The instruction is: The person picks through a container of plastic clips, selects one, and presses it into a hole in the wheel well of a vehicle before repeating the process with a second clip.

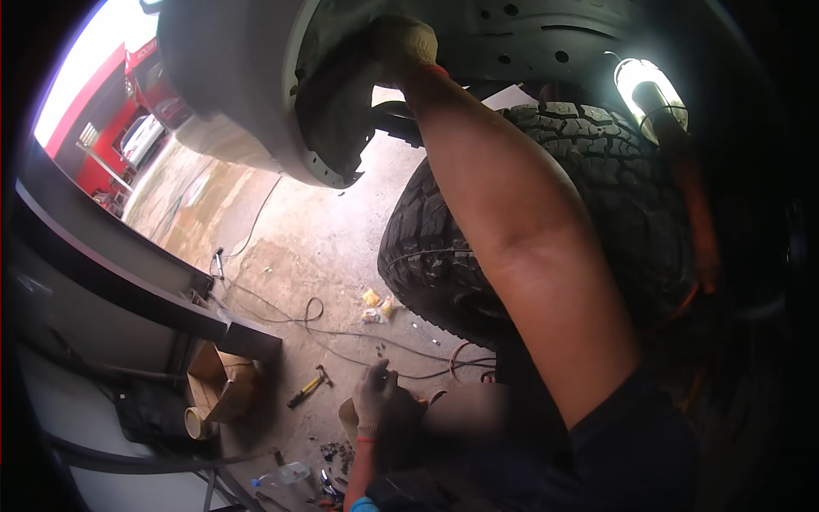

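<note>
My right hand [409,44], in a pale knit glove with a red cuff edge, reaches up into the wheel well beside the inside of the grey fender [230,77]. Shadow hides its fingers and anything in them. Below my forearm stands a large knobby tyre [589,141]. Low in view is my left hand [375,401], in a dirty glove with a red cuff edge. Its fingers are partly extended and point away from me, next to a tan surface I cannot make out. No held object shows there.
A lit work lamp [650,98] hangs at the upper right. On the floor lie a yellow-handled hammer [307,388], looping cables [311,320], small packets [377,307] and a plastic bottle [286,474]. An open cardboard box [222,384] stands at left by a dark beam [145,286].
</note>
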A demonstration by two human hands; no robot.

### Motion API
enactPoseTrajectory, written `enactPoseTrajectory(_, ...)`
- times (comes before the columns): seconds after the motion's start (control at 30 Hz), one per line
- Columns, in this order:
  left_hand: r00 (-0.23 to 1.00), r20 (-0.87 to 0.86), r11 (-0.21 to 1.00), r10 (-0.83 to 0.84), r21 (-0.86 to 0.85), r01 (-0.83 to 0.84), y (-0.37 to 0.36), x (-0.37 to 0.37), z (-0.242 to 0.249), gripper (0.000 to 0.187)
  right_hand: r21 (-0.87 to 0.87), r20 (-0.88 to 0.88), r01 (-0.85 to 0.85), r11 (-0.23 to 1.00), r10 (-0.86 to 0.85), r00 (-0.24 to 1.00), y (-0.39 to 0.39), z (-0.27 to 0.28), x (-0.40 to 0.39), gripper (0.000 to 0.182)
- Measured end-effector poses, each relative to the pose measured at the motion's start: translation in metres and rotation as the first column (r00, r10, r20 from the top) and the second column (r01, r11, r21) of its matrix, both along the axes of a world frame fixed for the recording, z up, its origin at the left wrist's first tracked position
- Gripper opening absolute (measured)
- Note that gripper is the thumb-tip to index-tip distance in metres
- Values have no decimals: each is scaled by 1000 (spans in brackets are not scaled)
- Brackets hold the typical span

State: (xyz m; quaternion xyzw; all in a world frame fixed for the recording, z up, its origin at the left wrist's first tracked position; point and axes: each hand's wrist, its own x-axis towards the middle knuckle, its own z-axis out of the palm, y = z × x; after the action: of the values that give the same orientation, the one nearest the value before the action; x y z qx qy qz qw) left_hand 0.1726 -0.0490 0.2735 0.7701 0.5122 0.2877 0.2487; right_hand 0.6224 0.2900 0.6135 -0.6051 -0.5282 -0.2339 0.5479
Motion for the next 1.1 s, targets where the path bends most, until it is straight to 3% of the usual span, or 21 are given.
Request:
enactPoseTrajectory(0.13,1000,1,1000,-3,7,3,1,4,-3,31,-94,-186,47,994,-64,981,-27,23,-16,26)
enactPoseTrajectory(0.2,1000,-6,1000,-12,6,12,1,5,-2,31,-15,448,220,975,-190,874,-78,18,-18,23)
enactPoseTrajectory(0.23,1000,-6,1000,-17,6,17,1,6,-1,31,-16,448,225,974,-194,873,-68,12,-14,23)
enactPoseTrajectory(0.27,1000,-8,1000,-14,0,14,0,7,0,31,80,89,-210,974,203,975,-48,0,-9,27)
enactPoseTrajectory(0.3,1000,-11,1000,-10,-6,10,1,8,1,31,316,-207,-538,781,610,765,-38,-5,-5,34)
enactPoseTrajectory(0.33,1000,-8,1000,-11,0,11,2,8,2,31,319,-202,-538,780,610,766,-44,-1,-3,34)
enactPoseTrajectory(0.37,999,-29,1000,-15,-10,15,3,6,2,31,154,33,-334,930,333,942,-52,4,0,34)
enactPoseTrajectory(0.4,999,-51,1000,-18,-24,17,2,4,1,31,54,305,-57,997,38,952,-58,6,-1,34)
enactPoseTrajectory(0.43,998,-53,1000,-15,-27,14,1,3,0,31,51,302,-60,997,42,952,-55,3,-3,34)
enactPoseTrajectory(0.47,999,-37,1000,-19,-11,18,1,3,-1,31,87,-69,-300,950,306,949,-51,2,-6,36)
enactPoseTrajectory(0.5,1000,-19,1000,-21,7,21,1,3,-1,31,209,-407,-490,846,531,743,-47,0,-9,37)
enactPoseTrajectory(0.53,1000,-19,1000,-16,5,16,1,2,-1,31,207,-409,-494,845,533,741,-48,3,-11,37)
enactPoseTrajectory(0.6,1000,4,1000,-9,-2,9,0,2,0,31,429,-716,-715,551,691,103,-53,9,-13,35)
enactPoseTrajectory(0.7,1000,8,999,11,-54,-10,-1,4,5,31,519,-673,-708,479,740,7,-55,4,-10,21)
enactPoseTrajectory(0.73,1000,11,998,7,-55,-6,-1,5,6,31,516,-673,-708,482,739,12,-66,5,-10,21)
enactPoseTrajectory(0.77,1000,1,999,-2,-48,2,-1,5,5,31,67,-328,-550,832,539,776,-86,7,-10,30)
enactPoseTrajectory(0.8,1000,-8,999,-9,-42,9,0,6,5,31,-95,356,-7,995,41,933,-99,10,-13,44)
enactPoseTrajectory(0.83,1000,1,999,-11,-44,11,-1,6,4,31,-97,364,-4,995,39,931,-100,12,-16,44)
enactPoseTrajectory(0.87,1000,11,999,-25,-34,25,-1,6,2,31,-73,-303,-458,886,418,857,-100,15,-19,45)
enactPoseTrajectory(0.9,999,22,999,-39,-23,40,0,8,1,32,230,-776,-721,653,570,270,-100,18,-22,47)
enactPoseTrajectory(1.1,999,37,996,-22,-80,24,4,16,0,32,352,-769,-690,632,616,172,-104,13,-29,44)
